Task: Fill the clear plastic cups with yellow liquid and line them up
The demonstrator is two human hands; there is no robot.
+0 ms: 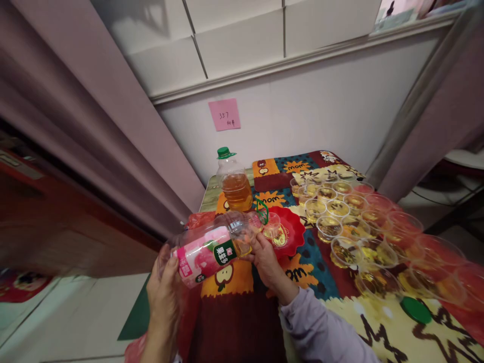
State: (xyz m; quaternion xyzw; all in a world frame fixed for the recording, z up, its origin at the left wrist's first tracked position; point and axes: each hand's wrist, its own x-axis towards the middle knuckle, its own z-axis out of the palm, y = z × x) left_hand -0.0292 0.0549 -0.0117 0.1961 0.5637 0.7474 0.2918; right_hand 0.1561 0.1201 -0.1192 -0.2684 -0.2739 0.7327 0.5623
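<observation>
A large clear juice bottle with a pink and green label is held between my two hands, tilted nearly on its side. My left hand grips its base end, and my right hand wraps round near the neck. Some yellowish juice lies toward the neck end. The bottle's mouth, with a green ring handle, is over a clear plastic cup. That cup stands in a red scalloped plate. Whether juice is flowing out I cannot tell.
Several clear cups of yellow liquid fill the table's right side. Behind my bottle stands a second bottle with amber liquid and a green cap. A loose green cap lies at front right. The wall carries a pink note.
</observation>
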